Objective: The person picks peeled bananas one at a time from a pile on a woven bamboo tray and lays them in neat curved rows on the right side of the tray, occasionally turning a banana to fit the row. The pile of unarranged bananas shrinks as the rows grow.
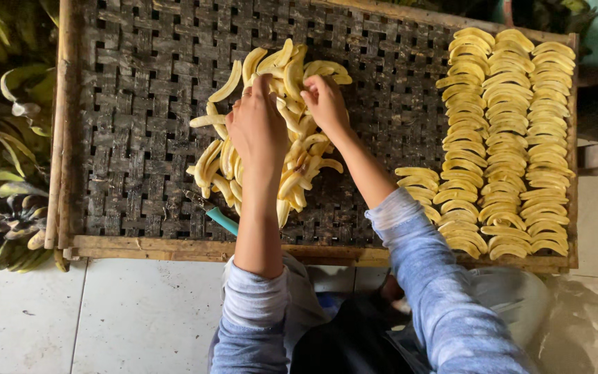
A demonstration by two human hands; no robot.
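Both the left hand (257,128) and the right hand (324,102) grasp slices in the loose pile of pale yellow peeled banana slices (271,138) at the middle of the dark woven bamboo tray (147,104), which look soft, slippery and easily broken, best pinched gently at mid-length.
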